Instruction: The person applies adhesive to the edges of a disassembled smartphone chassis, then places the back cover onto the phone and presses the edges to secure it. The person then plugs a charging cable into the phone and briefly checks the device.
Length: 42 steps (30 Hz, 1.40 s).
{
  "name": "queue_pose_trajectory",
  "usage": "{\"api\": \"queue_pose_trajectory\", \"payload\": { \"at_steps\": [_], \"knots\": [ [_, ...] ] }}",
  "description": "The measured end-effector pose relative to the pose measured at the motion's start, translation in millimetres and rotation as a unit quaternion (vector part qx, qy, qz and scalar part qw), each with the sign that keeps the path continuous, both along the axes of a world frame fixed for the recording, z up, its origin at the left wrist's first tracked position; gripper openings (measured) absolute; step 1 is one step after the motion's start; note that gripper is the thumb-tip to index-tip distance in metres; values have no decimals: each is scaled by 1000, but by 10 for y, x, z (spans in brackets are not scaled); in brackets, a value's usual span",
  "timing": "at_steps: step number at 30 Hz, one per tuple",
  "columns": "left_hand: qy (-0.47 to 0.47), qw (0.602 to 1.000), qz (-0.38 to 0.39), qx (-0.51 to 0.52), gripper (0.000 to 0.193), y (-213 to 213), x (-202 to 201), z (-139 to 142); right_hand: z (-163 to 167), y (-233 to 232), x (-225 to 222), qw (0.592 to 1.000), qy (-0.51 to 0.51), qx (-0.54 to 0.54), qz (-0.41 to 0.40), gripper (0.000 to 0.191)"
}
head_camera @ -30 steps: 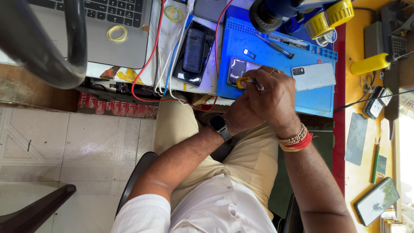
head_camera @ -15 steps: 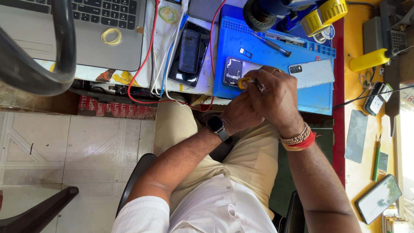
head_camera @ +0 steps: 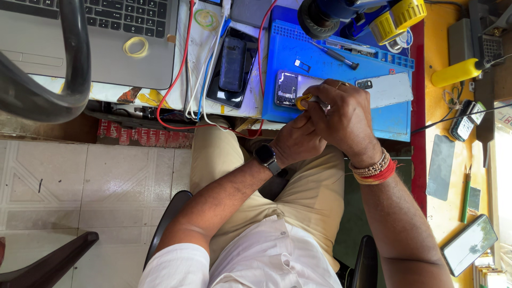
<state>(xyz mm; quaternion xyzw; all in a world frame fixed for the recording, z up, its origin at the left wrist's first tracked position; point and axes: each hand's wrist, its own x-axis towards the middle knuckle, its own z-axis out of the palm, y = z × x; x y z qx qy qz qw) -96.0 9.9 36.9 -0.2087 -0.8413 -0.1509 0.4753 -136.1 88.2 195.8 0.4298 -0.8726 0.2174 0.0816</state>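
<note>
The opened grey smartphone with its back cover off point(head_camera: 288, 88) lies on the blue rubber repair mat point(head_camera: 394, 125) at the desk edge. Both hands, right point(head_camera: 344, 114) and left point(head_camera: 296, 140), close together on a small yellow-handled tool point(head_camera: 304, 101), probably a screwdriver, mid-disassembly; next comes careful, steady tip work. Four other phones lie around, plus one laptop point(head_camera: 106, 48).

An opened phone point(head_camera: 288, 88) lies on the mat point(head_camera: 394, 122), a laptop point(head_camera: 106, 42) well left, another phone point(head_camera: 233, 66) between them.

Dark phone point(head_camera: 233, 64): lying screen-up beside the blue mat point(head_camera: 394, 125), display unlit.
Second phone point(head_camera: 469, 244): resting at the bench's near right corner, glass reflecting.
Red packaging strip point(head_camera: 144, 136): running under the bench edge, white-printed.
</note>
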Motion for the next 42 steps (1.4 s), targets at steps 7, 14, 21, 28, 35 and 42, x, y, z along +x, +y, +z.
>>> {"api": "queue_pose_trajectory", "payload": {
  "at_steps": [7, 14, 21, 28, 35, 42],
  "knots": [
    [33, 998, -40, -40, 20, -325, 339, 200, 23, 12, -43, 999, -30, -22, 12, 11],
    [-126, 958, -71, 248, 43, -987, 245, 585, -1, 63, -67, 999, -25, -24, 18, 13],
    [-209, 969, -70, 115, 49, -1107, -42, 723, 15, 117, -104, 998, -44, -35, 25, 15],
    [-200, 969, -71, 124, 37, -1064, -89, 634, -14, 162, -148, 999, -33, -23, 28, 16],
    [-199, 969, -71, 127, 29, -1059, -105, 625, -8, 192, -144, 999, -27, -21, 17, 13],
    [-193, 970, -70, 131, 27, -1055, -97, 616, -13, 225, -138, 999, -27, -22, 6, 12]
  ]
}}
